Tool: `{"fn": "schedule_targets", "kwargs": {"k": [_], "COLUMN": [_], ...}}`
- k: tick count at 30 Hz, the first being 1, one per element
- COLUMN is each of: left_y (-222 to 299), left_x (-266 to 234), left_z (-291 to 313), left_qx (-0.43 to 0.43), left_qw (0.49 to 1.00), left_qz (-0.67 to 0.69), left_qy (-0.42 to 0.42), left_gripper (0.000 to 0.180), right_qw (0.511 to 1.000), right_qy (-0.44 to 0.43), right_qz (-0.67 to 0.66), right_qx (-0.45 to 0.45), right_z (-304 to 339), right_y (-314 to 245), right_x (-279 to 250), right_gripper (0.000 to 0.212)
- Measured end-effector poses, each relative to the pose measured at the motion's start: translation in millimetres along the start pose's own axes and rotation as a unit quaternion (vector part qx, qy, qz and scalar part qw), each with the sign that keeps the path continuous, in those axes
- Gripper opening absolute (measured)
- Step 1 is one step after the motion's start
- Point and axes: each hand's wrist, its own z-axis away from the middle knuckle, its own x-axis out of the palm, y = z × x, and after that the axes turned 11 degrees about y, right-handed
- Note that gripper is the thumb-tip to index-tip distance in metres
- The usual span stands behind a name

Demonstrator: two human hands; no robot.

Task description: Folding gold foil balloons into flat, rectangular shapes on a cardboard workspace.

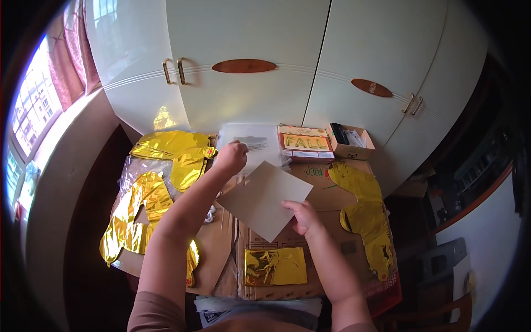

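A square pale grey card [265, 196], turned cornerwise, is gripped at its right lower edge by my right hand [303, 217], with the thumb on top. Farther left, my left hand [231, 157] is closed over the near-left part of a stack of clear plastic bags [260, 146]. What its fingers pinch, if anything, is hidden. Below the card lies a folded gold foil packet [275, 266]. Flat gold foil balloons [185, 152] rest beyond my left forearm, with another gold foil balloon [144, 205] nearer. One more gold balloon [365, 213] lies at the right.
Flattened cardboard [213, 265] covers the table. At the back stand a box with gold lettering [306, 144] and a small open carton [351, 143] holding black items. White cabinets [249, 33] rise behind. A red basket [384, 296] sits at the lower right.
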Motion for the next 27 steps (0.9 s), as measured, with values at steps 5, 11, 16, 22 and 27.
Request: {"fn": "schedule_targets", "kwargs": {"k": [5, 11, 16, 22, 27], "left_y": [47, 103, 131, 140, 140], "left_x": [-29, -67, -62, -47, -44], "left_z": [17, 86, 137, 160, 148], "left_qx": [0.1, 0.155, 0.212, 0.118, 0.09], "left_qw": [0.99, 0.981, 0.971, 0.971, 0.943], "left_qz": [0.072, 0.115, 0.04, 0.043, 0.086], "left_qy": [0.072, -0.006, -0.105, -0.204, -0.309], "left_gripper": [0.009, 0.006, 0.009, 0.015, 0.019], "right_qw": [1.0, 0.992, 0.976, 0.985, 0.986], "right_qy": [-0.016, 0.035, 0.158, 0.172, 0.164], "right_qz": [-0.008, -0.016, 0.115, -0.005, 0.0], "right_qx": [-0.026, -0.118, -0.091, -0.036, -0.031], "right_z": [32, 91, 149, 192, 209], "right_y": [-13, 1, 48, 78, 75], "right_x": [-5, -39, -59, -72, -71], "right_gripper": [0.035, 0.036, 0.031, 0.025, 0.022]}}
